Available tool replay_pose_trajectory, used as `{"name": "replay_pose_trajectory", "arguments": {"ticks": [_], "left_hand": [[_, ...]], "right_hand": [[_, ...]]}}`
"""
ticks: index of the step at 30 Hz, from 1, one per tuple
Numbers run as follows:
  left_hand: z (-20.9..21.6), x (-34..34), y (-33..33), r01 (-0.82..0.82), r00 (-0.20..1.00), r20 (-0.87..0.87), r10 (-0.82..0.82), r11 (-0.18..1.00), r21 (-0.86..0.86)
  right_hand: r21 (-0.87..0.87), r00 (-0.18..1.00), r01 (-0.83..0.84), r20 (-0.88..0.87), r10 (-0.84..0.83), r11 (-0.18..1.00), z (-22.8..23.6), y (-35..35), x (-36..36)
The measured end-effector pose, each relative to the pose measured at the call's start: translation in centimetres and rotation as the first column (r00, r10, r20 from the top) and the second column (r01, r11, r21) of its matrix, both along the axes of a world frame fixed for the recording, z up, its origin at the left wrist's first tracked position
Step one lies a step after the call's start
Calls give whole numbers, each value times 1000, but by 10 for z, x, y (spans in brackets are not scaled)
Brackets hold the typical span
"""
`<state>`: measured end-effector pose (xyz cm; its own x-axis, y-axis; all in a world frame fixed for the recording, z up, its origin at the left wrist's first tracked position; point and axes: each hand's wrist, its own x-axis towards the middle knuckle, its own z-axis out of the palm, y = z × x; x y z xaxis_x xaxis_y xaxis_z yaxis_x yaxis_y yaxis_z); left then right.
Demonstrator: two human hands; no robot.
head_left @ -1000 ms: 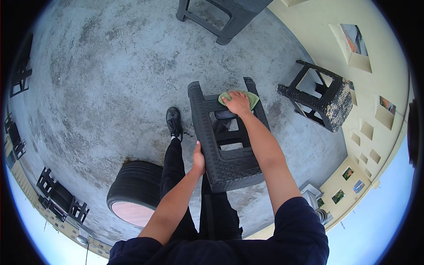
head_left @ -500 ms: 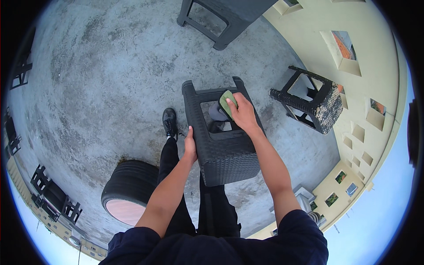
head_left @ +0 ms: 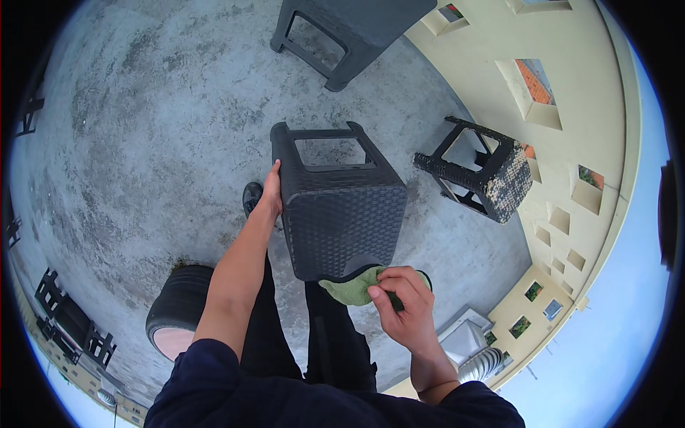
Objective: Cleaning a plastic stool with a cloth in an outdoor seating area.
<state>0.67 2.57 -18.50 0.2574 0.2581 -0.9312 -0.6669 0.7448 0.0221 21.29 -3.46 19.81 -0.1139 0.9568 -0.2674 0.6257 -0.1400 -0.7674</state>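
Note:
A dark grey plastic stool (head_left: 346, 225) with a woven-pattern seat is held up in front of me, tilted so that its seat and one open side show. My left hand (head_left: 272, 189) grips its left side by a leg; most of those fingers are hidden behind the stool. In my right hand (head_left: 410, 307) is a green cloth (head_left: 351, 289) with a dark edging, pinched between thumb and fingers. The cloth hangs loosely at the near edge of the seat, where a rounded notch shows.
Ahead stands a grey plastic table or larger stool (head_left: 371, 36). A worn, peeling black stool (head_left: 492, 167) is at right by the cream wall (head_left: 571, 43). To my left lies a tyre (head_left: 178, 299) with a pinkish top; more dark furniture (head_left: 75, 317) stands beyond it.
The stool has tipped, showing more of its seat. My right hand has moved from the side opening toward me to the seat's near edge, and the cloth now hangs more spread out.

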Motion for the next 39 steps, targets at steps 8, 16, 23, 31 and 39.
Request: {"name": "replay_pose_trajectory", "arguments": {"ticks": [8,16,23,31,39], "left_hand": [[1,-40,73,157,982,-116,-148,985,69],[26,-72,88,185,916,-385,-115,972,148],[161,16,27,998,-28,-923,384,57,-6],[139,-11,-18,865,-266,-902,341,-328,-380],[190,-67,20,716,-258,-962,86,-651,-250]], "right_hand": [[-105,989,20,-145,-35,994,-24,6,-26],[315,853,-129,518,-56,940,-164,104,-7],[283,853,-46,511,-110,958,-212,79,-3],[126,860,-229,490,140,965,-249,-1,1],[162,889,-204,444,114,965,-253,-8,25]]}}
